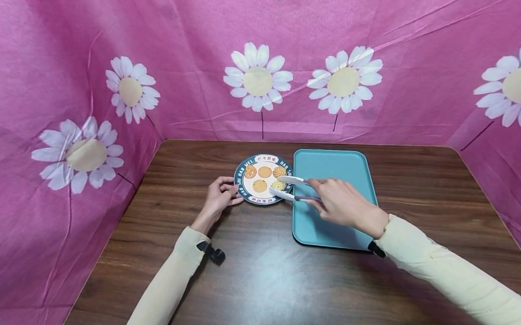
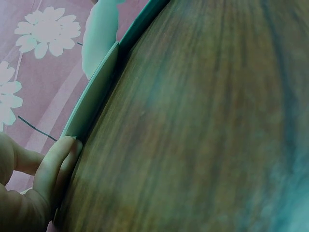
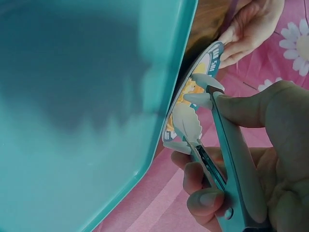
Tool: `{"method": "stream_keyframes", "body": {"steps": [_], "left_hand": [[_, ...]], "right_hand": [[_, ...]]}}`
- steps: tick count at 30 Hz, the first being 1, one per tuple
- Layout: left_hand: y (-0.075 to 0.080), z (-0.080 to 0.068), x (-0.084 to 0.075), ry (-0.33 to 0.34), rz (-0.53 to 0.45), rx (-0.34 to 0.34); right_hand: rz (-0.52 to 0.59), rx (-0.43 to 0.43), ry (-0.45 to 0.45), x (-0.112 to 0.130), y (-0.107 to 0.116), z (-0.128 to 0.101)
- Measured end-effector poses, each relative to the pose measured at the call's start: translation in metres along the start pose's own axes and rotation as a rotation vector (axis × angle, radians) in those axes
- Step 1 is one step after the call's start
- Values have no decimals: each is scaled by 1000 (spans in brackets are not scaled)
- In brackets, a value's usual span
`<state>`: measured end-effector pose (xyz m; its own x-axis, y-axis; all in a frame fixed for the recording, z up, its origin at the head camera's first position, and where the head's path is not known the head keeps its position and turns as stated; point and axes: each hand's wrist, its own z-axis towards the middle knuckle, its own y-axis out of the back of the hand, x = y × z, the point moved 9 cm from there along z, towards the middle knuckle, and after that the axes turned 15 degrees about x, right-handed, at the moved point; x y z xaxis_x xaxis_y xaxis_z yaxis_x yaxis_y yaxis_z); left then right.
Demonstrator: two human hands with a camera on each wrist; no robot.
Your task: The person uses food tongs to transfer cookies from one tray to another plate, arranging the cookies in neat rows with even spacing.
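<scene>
A round plate (image 1: 258,200) with a dark lettered rim holds several yellow-orange cookies (image 1: 265,171). My left hand (image 1: 231,192) pinches its left rim; in the left wrist view the fingers (image 2: 53,169) curl on the plate's edge (image 2: 94,96). My right hand (image 1: 329,198) grips white-tipped tongs (image 1: 285,195) and hovers over the teal tray (image 1: 353,162). The tong tips straddle the cookie (image 1: 279,185) at the plate's right side. The right wrist view shows the tongs (image 3: 231,145), their scalloped tips at the plate (image 3: 212,60), and the fingers (image 3: 285,116) wrapped round the handles.
The dark wooden table (image 1: 281,281) is walled at the back and both sides by pink cloth with white daisies (image 1: 258,79). The tray (image 3: 87,96) lies directly to the right of the plate, nearly touching it.
</scene>
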<state>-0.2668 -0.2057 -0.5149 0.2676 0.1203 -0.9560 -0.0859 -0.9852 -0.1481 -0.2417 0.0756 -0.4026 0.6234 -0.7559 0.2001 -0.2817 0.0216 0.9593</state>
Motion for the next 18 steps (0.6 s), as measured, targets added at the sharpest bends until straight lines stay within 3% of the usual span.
{"method": "stream_keyframes", "body": {"steps": [18], "left_hand": [[1,0,2,7,-3,-7]], "right_hand": [[29,-37,10,-1,-2,-10]]}}
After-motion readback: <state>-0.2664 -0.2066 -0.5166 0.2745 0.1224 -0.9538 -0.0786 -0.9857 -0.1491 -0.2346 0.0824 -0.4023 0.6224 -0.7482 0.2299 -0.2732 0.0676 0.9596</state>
